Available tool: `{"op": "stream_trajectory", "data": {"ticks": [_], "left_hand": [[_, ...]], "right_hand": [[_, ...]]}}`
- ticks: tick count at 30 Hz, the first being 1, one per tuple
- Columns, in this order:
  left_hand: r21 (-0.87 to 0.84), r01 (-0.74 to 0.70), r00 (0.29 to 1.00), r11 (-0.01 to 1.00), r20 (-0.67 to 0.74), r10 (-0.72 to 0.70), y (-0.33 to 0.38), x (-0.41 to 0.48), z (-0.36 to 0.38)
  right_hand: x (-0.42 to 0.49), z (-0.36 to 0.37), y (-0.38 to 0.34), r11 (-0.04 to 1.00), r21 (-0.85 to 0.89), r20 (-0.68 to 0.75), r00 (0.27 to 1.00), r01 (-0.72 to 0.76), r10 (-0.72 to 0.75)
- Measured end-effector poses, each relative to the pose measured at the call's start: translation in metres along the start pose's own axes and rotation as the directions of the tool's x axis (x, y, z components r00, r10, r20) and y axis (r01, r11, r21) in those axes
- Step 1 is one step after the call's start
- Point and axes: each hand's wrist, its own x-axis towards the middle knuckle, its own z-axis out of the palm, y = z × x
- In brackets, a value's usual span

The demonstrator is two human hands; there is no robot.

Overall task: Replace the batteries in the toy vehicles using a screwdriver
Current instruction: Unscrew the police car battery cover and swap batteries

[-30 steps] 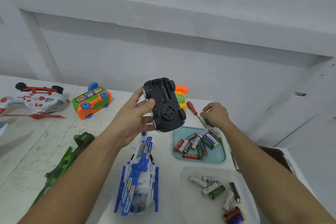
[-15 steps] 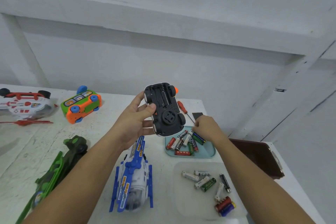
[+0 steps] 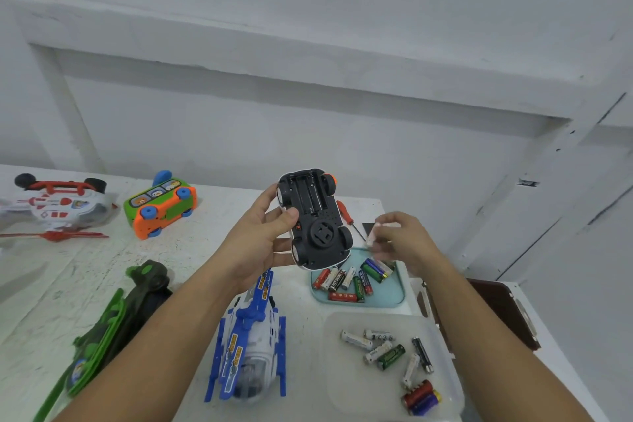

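Evidently mid-swap, the left hand (image 3: 260, 245) grips a toy car (image 3: 313, 216) belly-up above the table (image 3: 102, 267) — battery bay bared — while the right hand (image 3: 406, 240) pinches a pale battery (image 3: 376, 233) beside it, seemingly for loading.

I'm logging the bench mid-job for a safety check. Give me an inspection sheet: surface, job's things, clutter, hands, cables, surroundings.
Surface: white table, scuffed and paint-marked.
Job's things: toy car upside down, battery bay open and seemingly empty; screwdriver lying behind it; teal tray and clear tray each hold loose batteries; blue helicopter, green camouflage toy, orange bus and red-white helicopter lie on the table.
Clutter: small black plate, perhaps the bay cover; dark case at the right edge.
Hands: left hand grips the car; right hand pinches a pale battery, blurred, above the teal tray.
Cables: nothing seen.
Surroundings: white panelled wall.
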Motion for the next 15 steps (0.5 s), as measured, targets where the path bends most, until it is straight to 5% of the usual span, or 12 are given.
{"op": "stream_trajectory", "data": {"ticks": [3,8,15], "left_hand": [[-0.004,0.004,1.000,1.000,-0.003,-0.004,-0.001,0.000,0.002],[-0.020,0.012,1.000,1.000,-0.005,-0.012,-0.003,-0.001,0.005],[-0.110,0.019,0.999,0.994,0.046,-0.014,-0.002,-0.007,0.013]], "right_hand": [[-0.023,-0.003,-0.034,0.959,0.283,0.065,0.998,0.001,-0.020],[-0.063,0.006,-0.078,0.915,0.315,0.093,0.952,0.251,-0.293],[-0.093,0.054,-0.078,0.824,-0.081,-0.034,0.825,0.561,-0.565]]}}
